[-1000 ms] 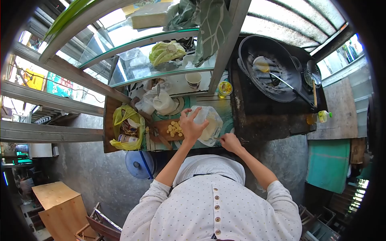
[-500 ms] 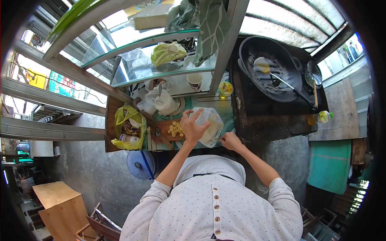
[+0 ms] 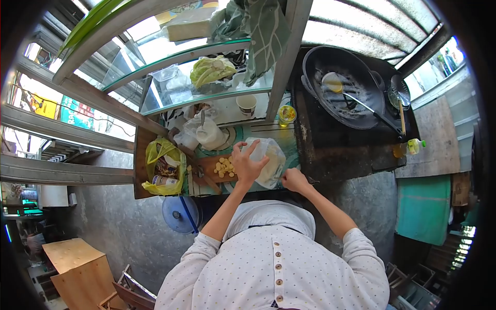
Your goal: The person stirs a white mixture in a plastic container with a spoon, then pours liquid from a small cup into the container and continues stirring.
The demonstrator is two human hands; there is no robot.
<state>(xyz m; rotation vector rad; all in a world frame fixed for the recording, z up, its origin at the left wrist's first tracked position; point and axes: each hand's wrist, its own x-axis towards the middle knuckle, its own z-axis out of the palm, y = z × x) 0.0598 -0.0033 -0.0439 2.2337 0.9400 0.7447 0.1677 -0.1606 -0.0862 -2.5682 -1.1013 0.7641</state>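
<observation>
My left hand has its fingers spread at the left side of a clear plastic bag or container with pale contents. To its right, my right hand is closed near the lower right edge of the bag; what its fingers hold is too small to make out. Several round yellow slices lie on a wooden board left of my left hand. A handle-like wooden piece rests across the board's lower edge. Behind the board stands a white bag or container.
A yellow bag of scraps sits at the left end. At the right are a black wok with a ladle, a skimmer and a bottle. A yellow-filled cup stands behind the hands, beside glass shelves.
The camera view has shifted slightly. Both hands keep nearly the same places and shapes beside the plastic bag.
</observation>
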